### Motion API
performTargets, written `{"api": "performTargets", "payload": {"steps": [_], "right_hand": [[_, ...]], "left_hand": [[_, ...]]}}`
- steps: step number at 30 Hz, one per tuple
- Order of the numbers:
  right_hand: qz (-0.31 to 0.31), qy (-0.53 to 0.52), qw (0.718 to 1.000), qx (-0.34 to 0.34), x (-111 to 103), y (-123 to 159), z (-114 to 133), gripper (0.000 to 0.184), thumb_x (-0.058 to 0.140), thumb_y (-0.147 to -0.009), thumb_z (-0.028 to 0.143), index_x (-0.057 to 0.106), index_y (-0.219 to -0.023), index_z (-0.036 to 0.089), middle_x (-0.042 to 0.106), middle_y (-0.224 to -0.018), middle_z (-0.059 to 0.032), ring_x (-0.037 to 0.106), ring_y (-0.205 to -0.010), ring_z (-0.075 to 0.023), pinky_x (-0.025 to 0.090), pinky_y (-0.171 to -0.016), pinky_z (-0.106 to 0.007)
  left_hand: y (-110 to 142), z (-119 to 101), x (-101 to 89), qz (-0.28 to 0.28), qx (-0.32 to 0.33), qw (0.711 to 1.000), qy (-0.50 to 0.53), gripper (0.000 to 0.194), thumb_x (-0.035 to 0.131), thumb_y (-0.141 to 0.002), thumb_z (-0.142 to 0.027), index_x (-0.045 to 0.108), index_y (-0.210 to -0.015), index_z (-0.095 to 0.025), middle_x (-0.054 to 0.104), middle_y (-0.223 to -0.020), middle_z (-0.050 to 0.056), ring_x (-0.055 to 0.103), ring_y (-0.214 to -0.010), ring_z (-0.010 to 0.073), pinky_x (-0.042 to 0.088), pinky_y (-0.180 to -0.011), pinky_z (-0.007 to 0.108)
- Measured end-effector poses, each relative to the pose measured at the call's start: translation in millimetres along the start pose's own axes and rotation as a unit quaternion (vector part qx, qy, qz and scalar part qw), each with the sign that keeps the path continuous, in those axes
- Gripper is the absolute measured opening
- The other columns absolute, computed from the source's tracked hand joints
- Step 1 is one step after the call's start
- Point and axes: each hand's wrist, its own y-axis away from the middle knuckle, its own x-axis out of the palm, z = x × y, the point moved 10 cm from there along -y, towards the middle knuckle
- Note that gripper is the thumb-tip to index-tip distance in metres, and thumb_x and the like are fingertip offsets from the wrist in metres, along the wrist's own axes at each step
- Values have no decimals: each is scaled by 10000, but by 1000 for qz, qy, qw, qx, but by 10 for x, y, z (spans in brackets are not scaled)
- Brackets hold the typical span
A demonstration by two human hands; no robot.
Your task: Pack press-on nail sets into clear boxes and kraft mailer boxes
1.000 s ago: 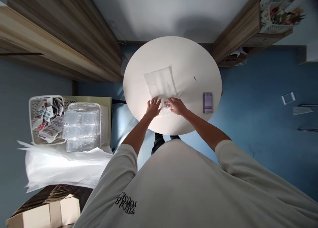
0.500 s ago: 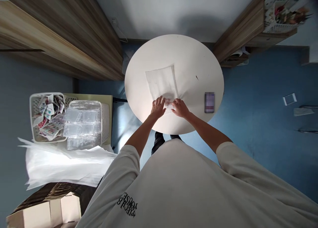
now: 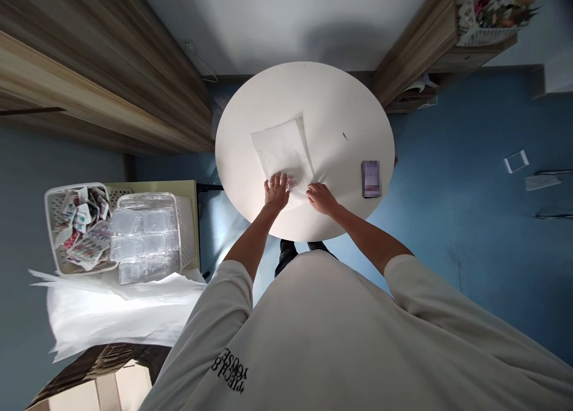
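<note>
A white foam sheet (image 3: pixel 281 145) lies flat on the round white table (image 3: pixel 340 100). At its near edge sits a small clear packet (image 3: pixel 292 181) with something reddish inside. My left hand (image 3: pixel 276 191) rests on the packet's left side, fingers curled over it. My right hand (image 3: pixel 320 197) is just right of the packet, fingers bent down onto the sheet's near corner. What the right fingers grip is too small to make out.
A phone (image 3: pixel 370 178) lies near the table's right edge. To my left, two white baskets hold colourful packets (image 3: pixel 76 229) and clear plastic boxes (image 3: pixel 145 236), with a stack of white foam sheets (image 3: pixel 111 312) and a cardboard box (image 3: pixel 89 387) below. Wooden shelving stands on both sides.
The small packet moved left, from under my right hand to under my left hand. My right hand drew back slightly to the right. The view shifted a little.
</note>
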Motion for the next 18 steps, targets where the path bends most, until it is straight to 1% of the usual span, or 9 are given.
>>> {"api": "performTargets", "payload": {"steps": [4,7,9,11,13,15,17,18], "right_hand": [[2,1,1000,-12,-17,26,63,302,479,-970,126,750,-1087,191,663,-1275,-168,546,-1186,-333,398,-1090,-487],[-1,-4,1000,-24,-45,43,132,289,473,-959,122,737,-1061,179,666,-1294,-164,562,-1176,-323,393,-1094,-476],[-5,-20,999,-29,-75,30,172,259,489,-934,118,721,-1031,178,670,-1305,-160,576,-1179,-318,402,-1083,-470],[-5,-43,999,-28,-107,-18,188,228,502,-916,124,699,-1014,186,697,-1240,-146,606,-1135,-305,420,-1058,-458],[1,-66,998,-12,-131,-100,160,199,508,-923,154,677,-1019,193,723,-1111,-124,638,-1020,-285,449,-1000,-442],[8,-87,996,19,-147,-200,83,193,502,-949,201,660,-1058,196,730,-1015,-105,645,-893,-267,477,-910,-422],[9,-108,992,58,-158,-295,-32,217,484,-978,239,647,-1115,196,740,-1013,-107,649,-836,-261,492,-822,-402],[8,-121,990,78,-160,-336,-93,230,473,-993,252,640,-1141,197,747,-1034,-112,658,-839,-263,497,-793,-394]], "left_hand": [[-2,34,41,22,3,1000,1,766,553,-1024,-392,287,-1715,-199,310,-1761,183,273,-1630,367,267,-1289,576],[21,33,65,33,15,999,11,754,551,-1022,-406,303,-1705,-204,260,-1783,175,246,-1642,367,246,-1294,600],[62,34,39,30,22,999,23,714,518,-1041,-449,335,-1686,-204,232,-1793,174,239,-1647,359,236,-1299,601],[122,23,-2,30,35,998,36,684,502,-1049,-517,390,-1653,-216,240,-1791,166,254,-1644,343,242,-1304,582],[189,-11,-36,38,61,997,40,688,551,-1019,-592,455,-1606,-246,275,-1781,145,267,-1640,333,239,-1314,566],[243,-40,-59,45,88,995,34,717,646,-958,-631,509,-1558,-264,306,-1770,129,270,-1636,338,222,-1325,569],[257,-31,-70,43,98,994,24,695,710,-926,-593,556,-1511,-251,326,-1760,130,284,-1628,350,225,-1327,575],[246,-9,-71,39,95,995,20,633,703,-944,-543,579,-1487,-243,343,-1752,130,304,-1618,349,245,-1321,571]]}}
